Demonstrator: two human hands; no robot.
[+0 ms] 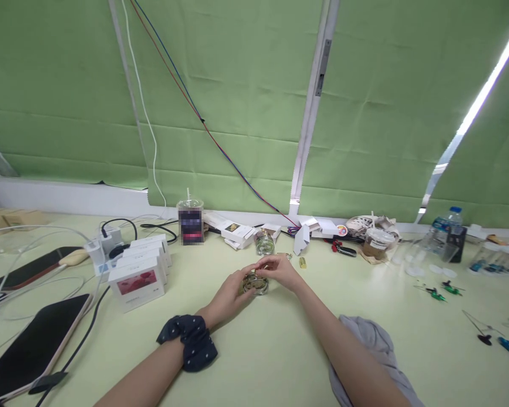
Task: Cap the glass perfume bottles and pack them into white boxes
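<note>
Toward six o'clock the pale-green tabletop (pixel 263 350) is spread, bounded at twelve by a white sill (pixel 68 195), and a round clear-glass container (pixel 261 286) is cupped at three o'clock by the left hand (pixel 232 290), eight o'clock from the curled right hand (pixel 279 269), whose pinch cannot be told.

Green blinds (pixel 237 73) are covering everything from 10 to 2 o'clock, creasing lightly. White frame (pixel 308 124) is running up toward 1 o'clock, carrying a latch (pixel 323 68). Bright light is showing through a slanting gap (pixel 490 82) at 2. White sill (pixel 68 195) is edging the blinds at 9. Pale table (pixel 275 362) is spreading across 6.
</note>
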